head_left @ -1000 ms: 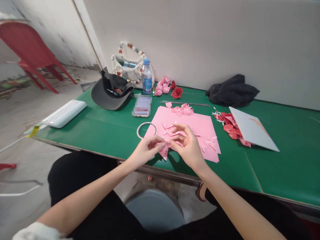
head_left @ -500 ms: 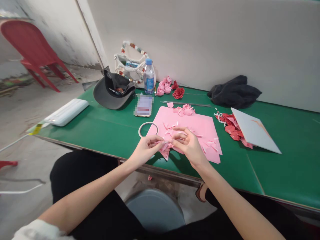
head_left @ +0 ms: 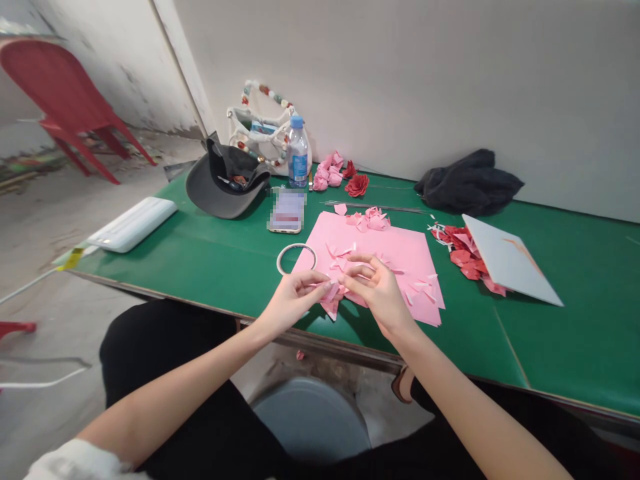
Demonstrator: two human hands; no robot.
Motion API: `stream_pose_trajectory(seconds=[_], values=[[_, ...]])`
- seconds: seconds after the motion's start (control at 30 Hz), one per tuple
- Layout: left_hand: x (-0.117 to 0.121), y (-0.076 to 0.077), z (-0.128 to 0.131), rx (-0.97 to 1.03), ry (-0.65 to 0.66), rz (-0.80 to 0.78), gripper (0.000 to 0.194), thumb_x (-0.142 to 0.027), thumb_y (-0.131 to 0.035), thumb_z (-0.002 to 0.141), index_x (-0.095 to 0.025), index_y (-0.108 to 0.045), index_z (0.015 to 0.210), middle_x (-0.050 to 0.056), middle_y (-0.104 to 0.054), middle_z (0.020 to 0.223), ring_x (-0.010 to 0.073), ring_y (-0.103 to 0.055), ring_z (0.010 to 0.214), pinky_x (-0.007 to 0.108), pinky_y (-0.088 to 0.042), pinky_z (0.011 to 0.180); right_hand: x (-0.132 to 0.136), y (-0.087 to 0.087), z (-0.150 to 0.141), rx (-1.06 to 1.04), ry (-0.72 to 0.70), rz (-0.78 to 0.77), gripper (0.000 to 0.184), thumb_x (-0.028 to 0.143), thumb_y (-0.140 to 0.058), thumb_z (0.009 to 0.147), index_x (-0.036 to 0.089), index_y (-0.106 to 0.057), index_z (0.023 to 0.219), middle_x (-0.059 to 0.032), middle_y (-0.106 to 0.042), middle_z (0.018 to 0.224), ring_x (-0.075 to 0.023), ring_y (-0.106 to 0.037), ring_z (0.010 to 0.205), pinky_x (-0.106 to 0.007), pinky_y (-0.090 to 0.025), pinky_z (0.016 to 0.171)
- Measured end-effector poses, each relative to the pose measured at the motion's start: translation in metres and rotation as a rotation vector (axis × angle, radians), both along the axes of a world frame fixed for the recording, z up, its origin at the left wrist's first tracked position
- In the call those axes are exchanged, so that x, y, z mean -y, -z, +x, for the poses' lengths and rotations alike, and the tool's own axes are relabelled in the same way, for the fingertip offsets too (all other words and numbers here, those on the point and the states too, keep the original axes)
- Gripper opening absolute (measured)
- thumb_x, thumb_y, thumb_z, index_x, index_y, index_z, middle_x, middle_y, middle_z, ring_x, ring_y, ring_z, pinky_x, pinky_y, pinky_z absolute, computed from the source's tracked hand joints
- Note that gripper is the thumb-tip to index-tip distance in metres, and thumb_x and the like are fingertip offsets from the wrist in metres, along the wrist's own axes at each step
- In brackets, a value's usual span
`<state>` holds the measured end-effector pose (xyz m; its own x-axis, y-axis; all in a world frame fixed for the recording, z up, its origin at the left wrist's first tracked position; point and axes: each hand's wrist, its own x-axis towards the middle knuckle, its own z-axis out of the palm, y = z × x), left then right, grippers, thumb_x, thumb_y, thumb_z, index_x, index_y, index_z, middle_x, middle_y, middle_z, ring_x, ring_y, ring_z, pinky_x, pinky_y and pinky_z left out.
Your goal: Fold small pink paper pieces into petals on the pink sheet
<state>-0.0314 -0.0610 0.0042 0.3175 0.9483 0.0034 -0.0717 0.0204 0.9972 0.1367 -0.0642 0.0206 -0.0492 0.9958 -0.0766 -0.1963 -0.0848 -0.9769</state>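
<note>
My left hand point(head_left: 299, 292) pinches a small pink paper piece point(head_left: 331, 291) between thumb and fingertips. Close beside it, my right hand point(head_left: 376, 285) has its thumb and fingertips pressed together at the same paper's right side. How much of the paper lies under the fingertips is hidden. Below both hands is a stack of pink paper sheets point(head_left: 407, 250), strewn with small cut and folded pink paper pieces point(head_left: 424, 288). A roll of white tape point(head_left: 279, 261) lies by the stack's left edge. Several crumpled pink paper pieces point(head_left: 375, 220) rest at its far edge.
On the green table point(head_left: 215, 257) stand a water bottle point(head_left: 299, 157), a beaded bag point(head_left: 257, 127), a dark cap point(head_left: 220, 190) and a phone point(head_left: 287, 212). Pink and red paper flowers point(head_left: 357, 185), thin wires point(head_left: 375, 207), dark cloth point(head_left: 470, 183) and a white board point(head_left: 513, 260) lie behind and right.
The hands stay almost in place. The pink paper piece between them has shifted or turned slightly at the fingertips.
</note>
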Motion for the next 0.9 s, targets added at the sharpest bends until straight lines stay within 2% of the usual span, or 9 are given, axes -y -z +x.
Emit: stream_pose_trajectory(seconds=[0.3, 0.43, 0.57, 0.63, 0.77, 0.83, 0.9], values=[[0.0, 0.001, -0.002, -0.021, 0.076, -0.018, 0.027, -0.035, -0.068, 0.076, -0.013, -0.067, 0.091, 0.006, -0.068, 0.09, 0.0181, -0.065, 0.082, 0.029, -0.053, 0.076, 0.003, 0.007, -0.006, 0.125, 0.059, 0.148, 0.034, 0.022, -0.072, 0.07, 0.021, -0.052, 0.098, 0.0038, -0.061, 0.073, -0.0113, -0.061, 0.068, -0.025, -0.052, 0.064], [-0.001, 0.0, -0.003, -0.044, 0.072, 0.03, 0.025, -0.037, -0.064, 0.079, -0.013, -0.066, 0.085, 0.004, -0.066, 0.083, 0.0153, -0.063, 0.077, 0.025, -0.05, 0.072, 0.009, 0.006, -0.01, 0.238, 0.079, 0.246, 0.03, 0.019, -0.068, 0.073, 0.022, -0.053, 0.099, 0.0021, -0.062, 0.076, -0.0132, -0.063, 0.074, -0.027, -0.053, 0.071], [-0.001, 0.001, -0.002, -0.025, 0.062, 0.011, 0.025, -0.037, -0.065, 0.078, -0.012, -0.065, 0.084, 0.003, -0.065, 0.079, 0.0133, -0.062, 0.07, 0.024, -0.05, 0.066, 0.012, 0.007, -0.012, 0.286, 0.098, 0.324, 0.033, 0.014, -0.065, 0.075, 0.023, -0.053, 0.104, 0.0023, -0.06, 0.078, -0.0127, -0.063, 0.077, -0.027, -0.053, 0.075], [-0.001, 0.003, -0.002, -0.018, 0.068, 0.005, 0.024, -0.035, -0.066, 0.078, -0.012, -0.064, 0.082, 0.004, -0.065, 0.077, 0.0131, -0.062, 0.068, 0.024, -0.05, 0.064, 0.011, 0.007, -0.013, 0.268, 0.096, 0.323, 0.037, 0.015, -0.065, 0.075, 0.025, -0.052, 0.107, 0.002, -0.058, 0.083, -0.0114, -0.062, 0.075, -0.026, -0.054, 0.073], [-0.001, 0.002, -0.002, -0.047, 0.117, 0.044, 0.021, -0.034, -0.063, 0.081, -0.012, -0.064, 0.081, 0.004, -0.067, 0.075, 0.0148, -0.064, 0.068, 0.026, -0.051, 0.065, 0.007, 0.006, -0.008, 0.205, 0.037, 0.275, 0.049, 0.019, -0.069, 0.071, 0.028, -0.048, 0.115, -0.0016, -0.052, 0.108, -0.0079, -0.062, 0.068, -0.026, -0.056, 0.069], [-0.003, -0.002, -0.005, -0.125, 0.122, 0.128, 0.021, -0.034, -0.058, 0.084, -0.014, -0.065, 0.084, 0.005, -0.068, 0.081, 0.0163, -0.065, 0.074, 0.028, -0.051, 0.071, 0.003, 0.002, -0.001, 0.208, -0.02, 0.245, 0.046, 0.022, -0.069, 0.071, 0.026, -0.049, 0.113, -0.0032, -0.052, 0.111, -0.0082, -0.062, 0.069, -0.026, -0.056, 0.069], [-0.007, -0.006, -0.011, -0.294, 0.088, 0.258, 0.022, -0.034, -0.054, 0.087, -0.015, -0.065, 0.089, 0.006, -0.069, 0.09, 0.0179, -0.064, 0.084, 0.03, -0.05, 0.078, -0.001, -0.001, 0.008, 0.248, -0.071, 0.215, 0.037, 0.023, -0.067, 0.072, 0.023, -0.053, 0.106, -0.0044, -0.054, 0.11, -0.0098, -0.063, 0.072, -0.025, -0.056, 0.067]])
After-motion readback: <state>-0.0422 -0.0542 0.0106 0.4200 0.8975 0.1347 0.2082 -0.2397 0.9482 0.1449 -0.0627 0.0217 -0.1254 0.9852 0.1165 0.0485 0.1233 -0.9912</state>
